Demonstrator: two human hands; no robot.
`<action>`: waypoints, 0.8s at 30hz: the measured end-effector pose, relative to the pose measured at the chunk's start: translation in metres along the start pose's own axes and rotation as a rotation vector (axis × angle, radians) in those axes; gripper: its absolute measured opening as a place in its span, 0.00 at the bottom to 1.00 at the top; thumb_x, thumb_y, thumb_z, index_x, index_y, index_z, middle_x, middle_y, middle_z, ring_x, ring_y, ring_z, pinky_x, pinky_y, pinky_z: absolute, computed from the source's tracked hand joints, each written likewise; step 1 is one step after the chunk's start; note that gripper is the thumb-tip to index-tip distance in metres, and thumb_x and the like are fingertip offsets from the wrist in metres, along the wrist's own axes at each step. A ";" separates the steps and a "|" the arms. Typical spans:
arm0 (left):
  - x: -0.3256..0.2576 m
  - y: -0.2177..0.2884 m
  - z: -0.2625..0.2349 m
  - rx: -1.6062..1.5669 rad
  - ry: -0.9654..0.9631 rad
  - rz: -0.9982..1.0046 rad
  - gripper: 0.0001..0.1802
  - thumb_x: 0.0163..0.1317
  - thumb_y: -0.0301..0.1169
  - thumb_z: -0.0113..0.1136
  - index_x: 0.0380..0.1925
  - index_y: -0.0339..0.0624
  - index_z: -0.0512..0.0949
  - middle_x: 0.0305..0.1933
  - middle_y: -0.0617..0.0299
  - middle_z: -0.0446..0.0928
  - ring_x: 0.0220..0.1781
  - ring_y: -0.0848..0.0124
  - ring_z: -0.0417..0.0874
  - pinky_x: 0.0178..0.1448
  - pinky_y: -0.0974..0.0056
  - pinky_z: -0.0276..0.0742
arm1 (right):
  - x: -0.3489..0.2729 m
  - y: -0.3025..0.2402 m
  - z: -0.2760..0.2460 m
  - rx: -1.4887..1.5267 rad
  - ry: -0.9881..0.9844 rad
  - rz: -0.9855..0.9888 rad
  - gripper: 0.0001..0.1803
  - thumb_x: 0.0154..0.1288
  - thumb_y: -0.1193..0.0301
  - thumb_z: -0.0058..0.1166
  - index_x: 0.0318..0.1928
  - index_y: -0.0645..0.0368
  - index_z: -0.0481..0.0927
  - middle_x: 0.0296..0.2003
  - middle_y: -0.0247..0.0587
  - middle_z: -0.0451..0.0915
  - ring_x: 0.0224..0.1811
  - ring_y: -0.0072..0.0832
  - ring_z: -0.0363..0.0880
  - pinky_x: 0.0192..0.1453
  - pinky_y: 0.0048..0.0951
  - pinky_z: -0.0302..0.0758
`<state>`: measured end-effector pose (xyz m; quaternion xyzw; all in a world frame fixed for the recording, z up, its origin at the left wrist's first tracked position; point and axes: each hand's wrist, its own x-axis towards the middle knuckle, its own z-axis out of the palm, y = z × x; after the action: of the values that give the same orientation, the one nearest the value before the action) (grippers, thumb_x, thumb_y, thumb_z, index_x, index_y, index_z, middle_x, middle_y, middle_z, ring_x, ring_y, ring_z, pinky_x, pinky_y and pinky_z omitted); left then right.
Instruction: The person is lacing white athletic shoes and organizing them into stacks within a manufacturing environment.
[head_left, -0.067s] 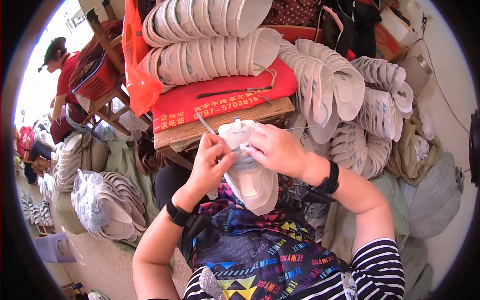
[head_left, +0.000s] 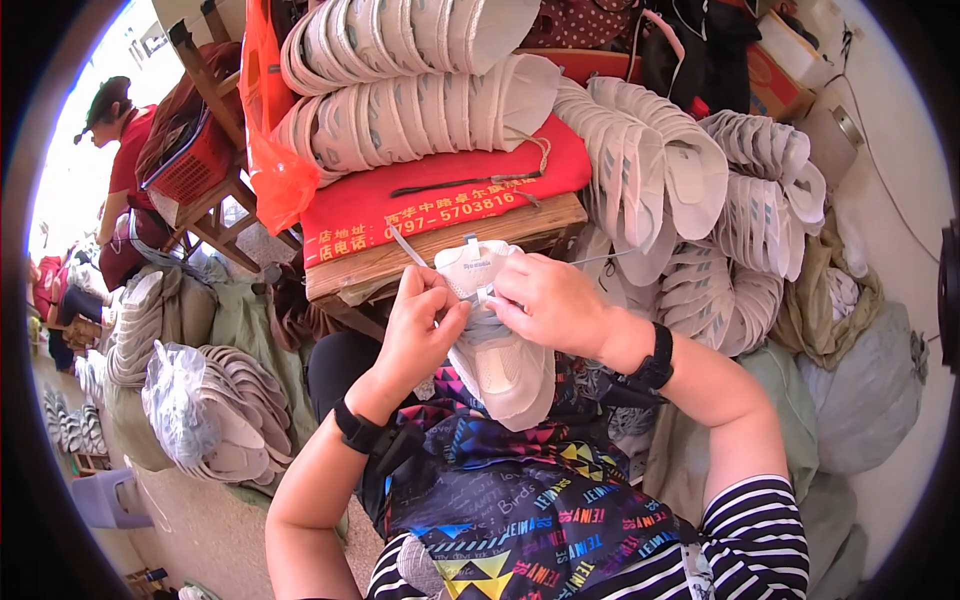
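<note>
A white and pale grey shoe upper [head_left: 500, 370] lies in front of me, toe toward my lap and tongue [head_left: 480, 262] pointing away. My left hand [head_left: 425, 320] is closed at its left edge, thumb and fingers pinched together. A flat pale shoelace [head_left: 405, 245] sticks out above those fingers. Over the lacing rows near the tongue, my right hand [head_left: 550, 300] pinches a light piece of lace at the upper. To the right of its knuckles runs a thin grey strand [head_left: 605, 257]. My fingers hide part of the eyelets.
Stacked white shoe uppers [head_left: 420, 115] lie on a red bag [head_left: 450, 205] over a wooden table [head_left: 440, 250]. More stacks [head_left: 690, 170] stand at the right. Wrapped uppers [head_left: 215, 410] sit at the left. A person in red [head_left: 125, 150] is at the far left.
Both hands keep nearly the same place on the shoe upper. My right fingertips have shifted very slightly over the lacing.
</note>
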<state>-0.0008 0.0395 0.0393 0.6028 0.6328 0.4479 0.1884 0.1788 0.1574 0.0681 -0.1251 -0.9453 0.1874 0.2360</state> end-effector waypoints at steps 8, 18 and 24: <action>0.001 0.009 0.015 0.151 0.117 -0.053 0.09 0.56 0.27 0.66 0.24 0.34 0.77 0.38 0.56 0.69 0.34 0.65 0.73 0.36 0.63 0.72 | -0.002 0.020 -0.019 1.084 -0.204 0.962 0.13 0.65 0.66 0.57 0.24 0.55 0.77 0.19 0.23 0.69 0.18 0.12 0.62 0.21 0.18 0.55; 0.008 0.008 -0.001 0.188 0.043 -0.019 0.10 0.53 0.25 0.66 0.33 0.38 0.74 0.39 0.55 0.70 0.28 0.60 0.76 0.35 0.60 0.75 | -0.005 0.013 -0.011 0.582 -0.147 0.490 0.10 0.64 0.70 0.60 0.41 0.59 0.75 0.24 0.26 0.70 0.25 0.14 0.69 0.29 0.20 0.68; 0.003 0.009 -0.007 0.240 0.093 0.066 0.08 0.54 0.24 0.62 0.33 0.40 0.73 0.30 0.55 0.74 0.29 0.54 0.79 0.35 0.55 0.75 | -0.006 0.004 -0.013 -0.210 -0.052 -0.166 0.08 0.60 0.72 0.59 0.40 0.55 0.78 0.31 0.42 0.80 0.33 0.41 0.81 0.35 0.37 0.76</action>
<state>-0.0012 0.0391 0.0512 0.6201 0.6697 0.4025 0.0706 0.1910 0.1624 0.0744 -0.0655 -0.9726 0.0706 0.2118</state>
